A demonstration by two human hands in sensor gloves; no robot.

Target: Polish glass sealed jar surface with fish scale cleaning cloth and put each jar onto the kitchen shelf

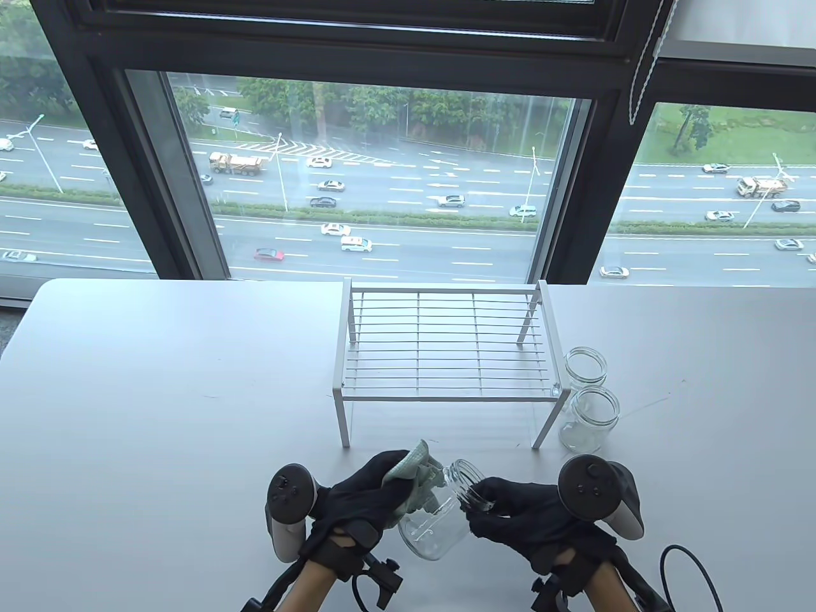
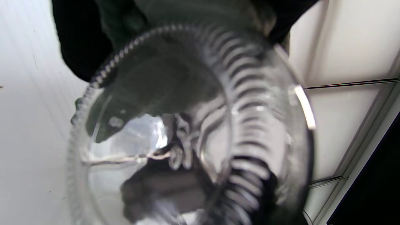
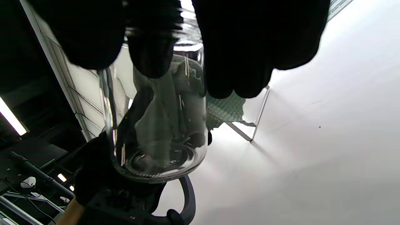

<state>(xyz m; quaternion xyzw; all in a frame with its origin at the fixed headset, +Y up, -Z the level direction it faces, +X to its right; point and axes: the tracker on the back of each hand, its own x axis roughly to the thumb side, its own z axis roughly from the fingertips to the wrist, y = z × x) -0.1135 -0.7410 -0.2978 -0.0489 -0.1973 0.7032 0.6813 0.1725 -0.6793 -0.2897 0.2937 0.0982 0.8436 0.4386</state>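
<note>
Right hand: black glove, tracker on its back; fingers curled round the threaded neck of a clear glass jar, clamped on it. The jar is held off the table, tilted, its open mouth pointing up and away toward the rack, its base toward the person.

Left hand: black glove, tracker on its back; fingers closed on a pale green cloth, pressing it against the jar's side. In the right wrist view the cloth shows through the glass, bunched against the far wall. In the left wrist view the jar fills the frame, blurred, with the dark glove behind it.

Between the hands: the jar, gripped from both sides, the two hands close together.

Just beyond the hands: a white wire rack standing on the table, its grid top bare, its front legs nearest the cloth.

Beyond the right hand, just beside the rack's right leg: two more clear glass jars, the nearer jar and the farther jar, upright, open mouths up, side by side.

Under all: a white table.

Past the table's far edge: a window overlooking a road with traffic.
</note>
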